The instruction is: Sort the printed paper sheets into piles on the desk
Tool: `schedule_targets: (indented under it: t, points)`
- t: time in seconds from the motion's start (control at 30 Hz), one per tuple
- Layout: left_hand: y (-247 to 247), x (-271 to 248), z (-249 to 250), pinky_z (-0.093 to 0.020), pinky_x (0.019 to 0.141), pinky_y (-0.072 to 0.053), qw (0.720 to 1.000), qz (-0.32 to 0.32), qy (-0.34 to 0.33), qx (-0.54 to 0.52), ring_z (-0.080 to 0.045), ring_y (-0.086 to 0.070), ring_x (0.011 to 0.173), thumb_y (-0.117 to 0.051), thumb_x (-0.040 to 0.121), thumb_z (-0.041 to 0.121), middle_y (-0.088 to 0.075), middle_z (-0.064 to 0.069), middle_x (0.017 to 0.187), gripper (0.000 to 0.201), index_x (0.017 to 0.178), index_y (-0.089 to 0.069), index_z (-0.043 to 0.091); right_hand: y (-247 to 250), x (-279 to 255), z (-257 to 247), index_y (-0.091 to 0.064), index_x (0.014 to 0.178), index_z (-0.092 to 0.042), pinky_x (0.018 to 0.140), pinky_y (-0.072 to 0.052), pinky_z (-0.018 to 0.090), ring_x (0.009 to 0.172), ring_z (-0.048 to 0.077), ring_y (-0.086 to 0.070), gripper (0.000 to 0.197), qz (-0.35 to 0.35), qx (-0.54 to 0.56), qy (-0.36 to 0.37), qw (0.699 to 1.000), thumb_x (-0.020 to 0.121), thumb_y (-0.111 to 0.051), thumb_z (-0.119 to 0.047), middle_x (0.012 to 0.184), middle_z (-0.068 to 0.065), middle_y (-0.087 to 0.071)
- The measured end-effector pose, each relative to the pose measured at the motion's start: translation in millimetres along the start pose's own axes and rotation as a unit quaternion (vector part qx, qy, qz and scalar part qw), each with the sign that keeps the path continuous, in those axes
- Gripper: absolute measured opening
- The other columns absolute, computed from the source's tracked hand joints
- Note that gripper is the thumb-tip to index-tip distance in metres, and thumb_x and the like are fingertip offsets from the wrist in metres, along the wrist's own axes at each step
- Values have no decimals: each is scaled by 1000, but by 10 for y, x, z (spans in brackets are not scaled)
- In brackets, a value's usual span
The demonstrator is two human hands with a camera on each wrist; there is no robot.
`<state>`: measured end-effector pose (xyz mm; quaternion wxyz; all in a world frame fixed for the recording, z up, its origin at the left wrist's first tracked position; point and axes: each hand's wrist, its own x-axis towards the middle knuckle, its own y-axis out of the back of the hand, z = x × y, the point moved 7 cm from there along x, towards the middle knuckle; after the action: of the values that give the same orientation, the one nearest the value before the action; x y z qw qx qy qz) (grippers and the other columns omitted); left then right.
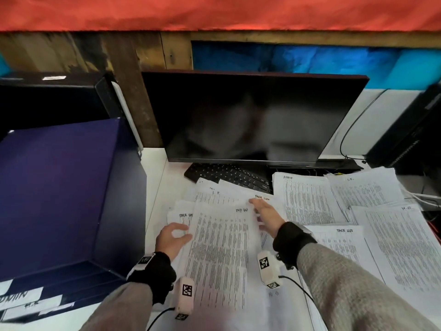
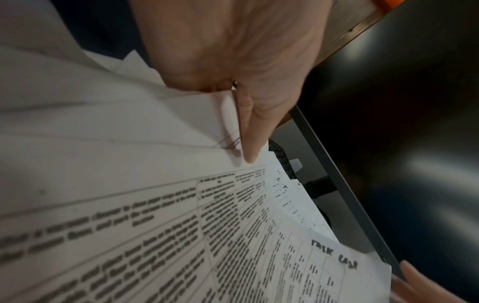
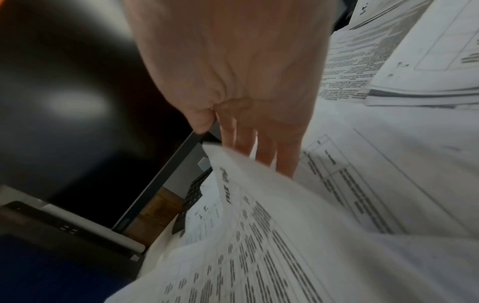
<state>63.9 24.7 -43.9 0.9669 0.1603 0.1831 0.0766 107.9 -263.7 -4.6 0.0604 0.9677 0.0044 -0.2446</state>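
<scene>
Overhead, head view: printed paper sheets are lying across the white worktop [image 1: 155, 177] in front of a dark monitor [image 1: 245, 115] and a black keyboard [image 1: 229, 174].
Top sheet: the big printed sheet [image 1: 219, 254], marked "TASK LIST" by pen, is lying over a loose fan of others in the middle.
Left hand: the left hand [image 1: 171, 237] is pinching the sheet's left edge, thumb on top and fingers curled.
Right hand: the right hand [image 1: 267, 216] is reaching past the sheet's top right corner, fingers stretched flat onto the papers beneath.
Sorted piles: four piles [image 1: 310, 201] are sitting to the right, one headed "TASK LIST".
Box: a dark blue box [image 1: 66, 192] is standing at the left, just beside the fan.

Left wrist view: the left hand [image 2: 233, 61] is gripping the paper edge, one finger [image 2: 250, 131] extended along the sheet [image 2: 181, 235]; the monitor [image 2: 388, 123] is looming behind.

Right wrist view: the right hand [image 3: 246, 82] is holding its fingers [image 3: 285, 160] straight, tips hidden behind the raised corner of the sheet [image 3: 259, 235]; whether they are pressing paper cannot be told here.
</scene>
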Motion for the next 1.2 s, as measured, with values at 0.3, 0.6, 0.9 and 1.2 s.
schedule_targets:
  t: [0.3, 0.6, 0.9, 1.2]
  points:
    - [126, -3, -38, -30, 102, -38, 999, 27, -10, 34, -18, -52, 114, -66, 79, -3, -62, 0, 115, 22, 86, -64, 18, 769, 184, -97, -59, 118, -13, 89, -44, 36, 104, 33, -51, 27, 199, -376, 35, 904, 96, -43, -17, 124, 14, -40]
    - [121, 12, -20, -30, 101, -39, 999, 37, -13, 33, -19, -53, 112, -65, 79, -4, -60, -1, 116, 23, 86, -64, 18, 591, 22, -135, -64, 109, -23, 92, -37, 39, 107, 23, -45, 24, 208, -517, 116, 822, 94, -46, -24, 113, 2, -54]
    - [116, 21, -49, -28, 97, -38, 999, 35, -8, 25, -19, -52, 114, -64, 79, -4, -59, -2, 118, 23, 84, -64, 19, 615, 262, 8, -68, 107, -21, 108, -18, 49, 126, 25, -43, 34, 158, -391, 45, 905, 97, -40, -38, 137, 1, -50]
    - [144, 12, -69, -29, 100, -38, 999, 30, 0, 32, -18, -52, 111, -64, 80, -3, -58, -1, 118, 22, 84, -64, 19, 597, 275, -218, -59, 65, -7, 72, -47, 33, 71, 22, -49, 33, 139, -276, 50, 950, 94, -51, -21, 63, 7, -53]
